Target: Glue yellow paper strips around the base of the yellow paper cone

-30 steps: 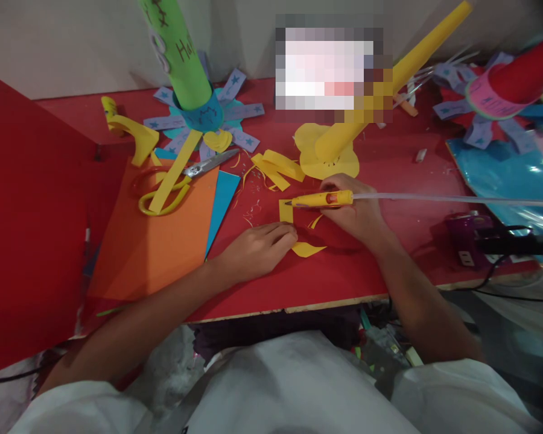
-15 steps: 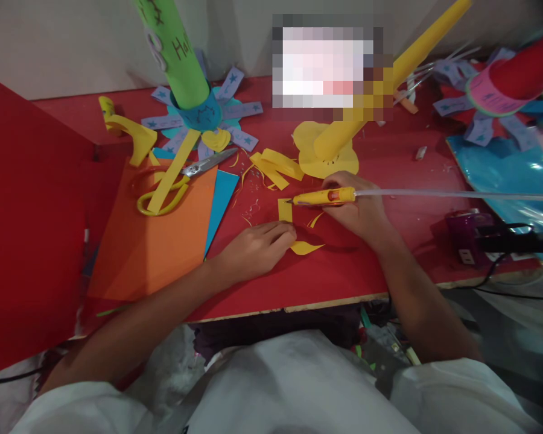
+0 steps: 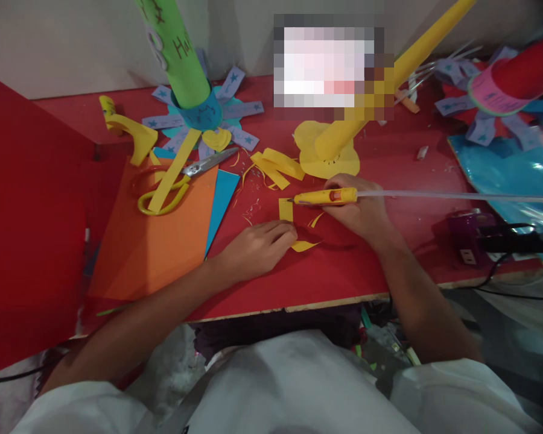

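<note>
My right hand (image 3: 355, 208) is wrapped round a yellow glue gun (image 3: 323, 196), and a long clear glue stick (image 3: 434, 194) runs out of its back end. The nozzle points left and sits at the upper end of a yellow paper strip (image 3: 286, 210). With its fingers closed, my left hand (image 3: 269, 241) holds that strip against the red tabletop (image 3: 326, 277). The strip's other end curls out to the right below my fingertips. Just behind lie several loose yellow strips (image 3: 278, 167) and thin paper trimmings.
Scissors (image 3: 185, 178) lie on orange paper (image 3: 163, 253) at left. A green paper tube (image 3: 181, 60) on a petalled base stands behind; a yellow tube (image 3: 339, 138) on a flower base leans at centre. At right are blue plastic-covered sheets (image 3: 493, 175) and a purple power adapter (image 3: 468, 235).
Almost nothing differs. The curled end of the strip lies slightly shorter to the right, and the whole view has shifted very slightly; both hands keep their places.
</note>
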### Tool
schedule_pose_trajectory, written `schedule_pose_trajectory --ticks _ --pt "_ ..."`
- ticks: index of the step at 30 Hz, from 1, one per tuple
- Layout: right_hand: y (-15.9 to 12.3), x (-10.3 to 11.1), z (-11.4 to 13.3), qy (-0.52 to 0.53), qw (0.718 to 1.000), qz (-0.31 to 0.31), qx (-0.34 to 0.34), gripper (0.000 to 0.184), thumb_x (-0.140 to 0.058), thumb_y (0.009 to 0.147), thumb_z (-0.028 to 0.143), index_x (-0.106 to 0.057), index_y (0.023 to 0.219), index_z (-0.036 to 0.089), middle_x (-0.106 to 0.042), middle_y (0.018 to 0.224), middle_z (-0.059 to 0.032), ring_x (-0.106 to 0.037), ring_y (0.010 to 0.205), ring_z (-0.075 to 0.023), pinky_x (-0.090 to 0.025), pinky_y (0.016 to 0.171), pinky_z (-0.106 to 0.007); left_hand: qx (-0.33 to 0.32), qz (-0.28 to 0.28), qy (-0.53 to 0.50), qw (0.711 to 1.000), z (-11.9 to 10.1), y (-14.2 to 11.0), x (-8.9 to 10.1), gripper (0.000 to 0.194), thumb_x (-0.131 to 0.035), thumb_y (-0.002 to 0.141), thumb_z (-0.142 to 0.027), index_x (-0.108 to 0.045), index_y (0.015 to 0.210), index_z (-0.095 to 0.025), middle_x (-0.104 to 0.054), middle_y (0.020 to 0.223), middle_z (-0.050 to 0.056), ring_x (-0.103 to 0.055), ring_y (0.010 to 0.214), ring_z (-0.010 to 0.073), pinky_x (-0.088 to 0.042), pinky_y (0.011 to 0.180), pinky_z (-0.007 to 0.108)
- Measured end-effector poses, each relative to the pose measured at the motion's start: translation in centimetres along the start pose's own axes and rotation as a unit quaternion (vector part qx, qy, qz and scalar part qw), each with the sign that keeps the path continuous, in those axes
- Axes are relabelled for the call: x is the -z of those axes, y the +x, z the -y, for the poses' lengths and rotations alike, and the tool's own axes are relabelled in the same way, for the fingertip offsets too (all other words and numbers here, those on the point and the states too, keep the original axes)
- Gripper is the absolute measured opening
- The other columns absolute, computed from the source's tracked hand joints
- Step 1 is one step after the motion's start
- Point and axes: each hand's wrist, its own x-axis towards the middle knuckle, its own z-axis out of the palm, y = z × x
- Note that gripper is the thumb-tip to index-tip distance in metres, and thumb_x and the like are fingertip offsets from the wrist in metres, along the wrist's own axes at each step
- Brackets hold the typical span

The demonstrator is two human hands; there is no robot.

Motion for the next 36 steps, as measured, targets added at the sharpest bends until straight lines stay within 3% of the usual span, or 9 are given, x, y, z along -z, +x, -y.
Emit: schedule_pose_trajectory --ticks 8,17,21,25,28,31,33,36 --pt "-0.33 -0.16 -0.38 -0.014 0.999 -0.009 -0.037 0.021 -0.076 0.088 0.048 -0.066 0.091 0.03 -0.078 0.088 -0.0049 -0.071 0.08 -0.0291 -0.046 0.069 -0.04 0.012 0.022 -0.01 1.0 0.0 -0.04 -0.16 0.024 -0.043 0.104 -0.004 -0.064 0.112 -0.014 -0.078 0.118 0.012 -0.077 0.112 0.0225 -0.066 0.095 0.034" --pt "-0.05 -0.41 -0.34 -0.035 0.999 -0.003 -0.025 0.022 -0.074 0.087 0.047 -0.065 0.089 0.027 -0.078 0.085 -0.0055 -0.071 0.078 -0.0291 -0.042 0.066 -0.038 0.032 -0.009 -0.066 0.997 0.35 0.11 -0.35 0.024 -0.043 0.108 -0.008 -0.065 0.112 -0.015 -0.078 0.117 0.011 -0.077 0.112 0.0207 -0.065 0.098 0.035" --pt "-0.08 -0.37 -0.44 -0.028 0.999 -0.02 -0.037 0.023 -0.076 0.087 0.05 -0.066 0.091 0.03 -0.079 0.089 -0.005 -0.071 0.08 -0.0294 -0.046 0.069 -0.04 0.025 0.004 -0.049 0.998 0.48 0.39 -0.15 0.016 -0.051 0.108 -0.013 -0.067 0.108 -0.014 -0.076 0.123 0.013 -0.074 0.115 0.0234 -0.061 0.102 0.04" --pt "0.0 -0.04 -0.24 -0.006 0.998 -0.042 -0.049 0.022 -0.076 0.086 0.048 -0.066 0.09 0.03 -0.078 0.087 -0.0057 -0.071 0.078 -0.0297 -0.05 0.069 -0.041 0.033 0.011 -0.011 0.999 0.47 0.6 0.03 0.014 -0.053 0.109 -0.018 -0.066 0.107 -0.015 -0.077 0.115 0.011 -0.073 0.106 0.0248 -0.058 0.096 0.041" --pt "0.09 0.19 0.03 0.004 0.997 -0.051 -0.059 0.018 -0.075 0.084 0.044 -0.066 0.089 0.029 -0.077 0.084 -0.005 -0.07 0.077 -0.0291 -0.05 0.068 -0.041 0.058 0.004 -0.007 0.998 0.38 0.67 0.15 0.02 -0.051 0.11 -0.02 -0.062 0.125 -0.012 -0.077 0.11 0.011 -0.072 0.1 0.0256 -0.056 0.093 0.042" --pt "0.15 0.31 0.2 0.002 0.996 -0.062 -0.07 0.017 -0.075 0.083 0.042 -0.065 0.087 0.029 -0.076 0.083 -0.0059 -0.069 0.075 -0.0293 -0.05 0.067 -0.042 0.084 -0.011 -0.027 0.996 0.32 0.57 0.31 0.047 -0.05 0.11 -0.021 -0.044 0.156 -0.01 -0.077 0.11 0.012 -0.073 0.1 0.0252 -0.054 0.093 0.041" --pt "0.17 0.36 0.25 -0.003 0.995 -0.069 -0.074 0.017 -0.075 0.083 0.042 -0.064 0.085 0.03 -0.076 0.083 -0.0068 -0.069 0.075 -0.0304 -0.051 0.068 -0.044 0.087 -0.007 -0.026 0.996 0.34 0.42 0.36 0.058 -0.049 0.111 -0.022 -0.034 0.166 -0.014 -0.077 0.111 0.01 -0.073 0.1 0.0244 -0.053 0.092 0.039" --pt "0.2 0.41 0.25 -0.005 0.995 -0.069 -0.077 0.017 -0.075 0.083 0.044 -0.063 0.084 0.031 -0.076 0.083 -0.0067 -0.07 0.076 -0.0311 -0.052 0.07 -0.045 0.076 0.011 -0.007 0.997 0.41 0.19 0.34 0.053 -0.049 0.111 -0.022 -0.043 0.164 -0.022 -0.077 0.116 0.008 -0.072 0.103 0.0232 -0.051 0.091 0.038"
